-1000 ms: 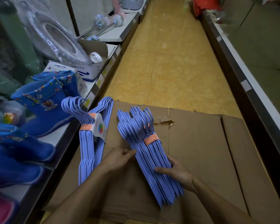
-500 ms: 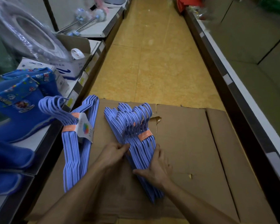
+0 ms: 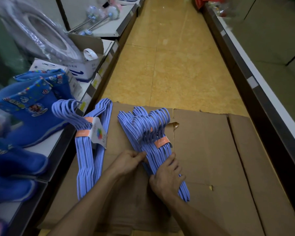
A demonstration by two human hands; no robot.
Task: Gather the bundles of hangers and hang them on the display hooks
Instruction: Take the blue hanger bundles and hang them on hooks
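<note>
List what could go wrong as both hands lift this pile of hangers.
1. The left hand and right hand grip the pile of hangers below its orange band; the hooks fan out unevenly, so some may snag or slip.
2. The second bundle leans over the shelf edge close by; a careless lift might knock it down.

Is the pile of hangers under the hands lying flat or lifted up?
Lying flat on the cardboard. Both hands, left and right, grip the pile.

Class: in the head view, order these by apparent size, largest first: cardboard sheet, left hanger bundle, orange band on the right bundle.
1. cardboard sheet
2. left hanger bundle
3. orange band
</note>
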